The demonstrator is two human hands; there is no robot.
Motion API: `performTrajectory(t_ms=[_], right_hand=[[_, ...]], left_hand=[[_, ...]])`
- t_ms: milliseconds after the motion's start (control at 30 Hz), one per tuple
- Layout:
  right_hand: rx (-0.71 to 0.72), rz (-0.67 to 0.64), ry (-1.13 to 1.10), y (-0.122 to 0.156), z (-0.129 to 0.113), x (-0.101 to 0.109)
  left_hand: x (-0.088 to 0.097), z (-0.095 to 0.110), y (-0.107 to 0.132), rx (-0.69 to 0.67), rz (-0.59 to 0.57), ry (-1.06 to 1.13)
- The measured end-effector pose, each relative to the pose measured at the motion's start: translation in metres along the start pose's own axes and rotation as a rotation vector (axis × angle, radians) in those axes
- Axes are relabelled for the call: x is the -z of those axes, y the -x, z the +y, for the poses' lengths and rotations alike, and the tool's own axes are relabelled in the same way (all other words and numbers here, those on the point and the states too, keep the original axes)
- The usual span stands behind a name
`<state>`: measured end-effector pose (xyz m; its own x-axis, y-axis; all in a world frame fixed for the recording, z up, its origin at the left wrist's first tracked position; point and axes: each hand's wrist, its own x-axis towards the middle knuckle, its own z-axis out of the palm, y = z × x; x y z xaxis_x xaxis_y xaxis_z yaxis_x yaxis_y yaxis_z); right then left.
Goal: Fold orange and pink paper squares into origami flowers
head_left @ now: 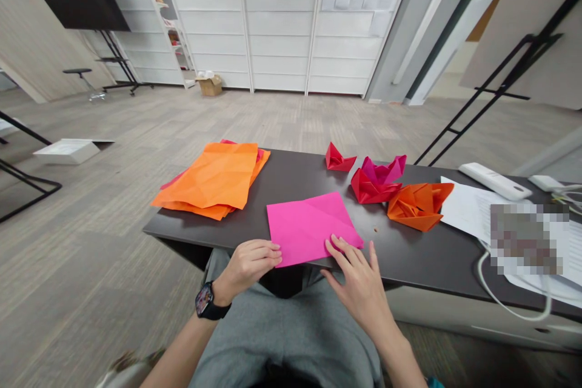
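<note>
A folded sheet of bright pink paper (304, 227) lies at the front edge of the dark desk, its near side slightly over the edge. My left hand (257, 260), with a black watch on the wrist, pinches the sheet's near left corner between thumb and fingers. On the near right part of the sheet rests my right hand (357, 273), fingers spread and fingertips touching the paper. Beyond the sheet, to the right, sit folded paper boats: a small red one (339, 159), a red and magenta pair (375, 185) and an orange one (416, 206).
A loose stack of orange sheets (218, 176), with pink showing beneath, covers the left end of the desk (291, 170). Printed papers (468, 209), a white power strip (495, 180) and a white cable (488, 288) lie on the right. Black stand legs rise behind.
</note>
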<state>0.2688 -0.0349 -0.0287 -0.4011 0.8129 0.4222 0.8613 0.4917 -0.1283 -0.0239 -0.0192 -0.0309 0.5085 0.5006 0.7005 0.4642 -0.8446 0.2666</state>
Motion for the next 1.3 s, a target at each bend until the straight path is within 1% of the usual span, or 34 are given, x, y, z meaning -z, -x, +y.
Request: performTrajectory(t_ms=[233,367,433,500,533,600,667,700,733,767,800,867,933,1000,1067,1100,1167,1200,1233,1300], right_hand=[[-0.016,0.015,-0.058,0.001,0.001,-0.001],[-0.043,-0.013,-0.098,0.001,0.002,-0.002],[-0.049,-0.028,-0.104,0.0,0.001,0.0],[-0.054,-0.034,-0.105,-0.001,0.0,0.002],[-0.059,-0.035,-0.105,-0.001,0.0,0.004],[-0.069,-0.036,-0.104,-0.002,-0.001,0.006],[-0.074,-0.042,-0.105,-0.004,-0.002,0.006],[-0.075,-0.047,-0.105,-0.004,-0.003,0.006],[-0.074,-0.053,-0.105,-0.005,-0.004,0.005],[-0.074,-0.061,-0.105,-0.005,-0.004,0.004],[-0.075,-0.068,-0.106,-0.004,-0.004,0.003],[-0.075,-0.085,-0.112,-0.001,-0.004,0.003],[-0.075,-0.106,-0.127,0.002,-0.001,0.009],[-0.06,-0.139,-0.169,0.0,0.003,0.022],[-0.035,-0.18,-0.238,-0.013,0.005,0.038],[-0.018,-0.207,-0.281,-0.025,0.003,0.044],[-0.047,-0.173,-0.281,-0.057,-0.004,0.049],[-0.033,-0.14,-0.261,-0.075,-0.009,0.045],[0.019,-0.129,-0.25,-0.092,-0.014,0.039],[0.13,-0.19,-0.199,-0.117,-0.018,0.017]], left_hand=[[0.0,-0.001,0.003,-0.003,-0.031,0.03],[-0.003,-0.003,0.004,0.007,-0.028,0.024],[-0.003,-0.002,0.005,0.011,-0.033,0.016],[0.002,0.003,0.003,0.023,-0.043,0.001],[0.005,0.007,0.0,0.042,-0.063,-0.01],[0.015,0.018,-0.011,0.096,-0.144,-0.032],[0.022,0.03,-0.029,0.175,-0.311,-0.063],[0.023,0.035,-0.04,0.198,-0.379,-0.085],[0.021,0.039,-0.051,0.241,-0.436,-0.133],[0.016,0.042,-0.062,0.292,-0.456,-0.201],[0.009,0.044,-0.071,0.324,-0.45,-0.265],[-0.01,0.043,-0.082,0.337,-0.421,-0.324],[-0.027,0.039,-0.084,0.346,-0.394,-0.351],[-0.039,0.035,-0.078,0.368,-0.388,-0.362],[-0.043,0.032,-0.072,0.387,-0.395,-0.364],[-0.044,0.032,-0.07,0.391,-0.398,-0.362],[-0.044,0.032,-0.067,0.394,-0.4,-0.352],[-0.044,0.032,-0.067,0.393,-0.402,-0.345],[-0.044,0.031,-0.067,0.393,-0.404,-0.339],[-0.046,0.031,-0.068,0.395,-0.412,-0.329]])
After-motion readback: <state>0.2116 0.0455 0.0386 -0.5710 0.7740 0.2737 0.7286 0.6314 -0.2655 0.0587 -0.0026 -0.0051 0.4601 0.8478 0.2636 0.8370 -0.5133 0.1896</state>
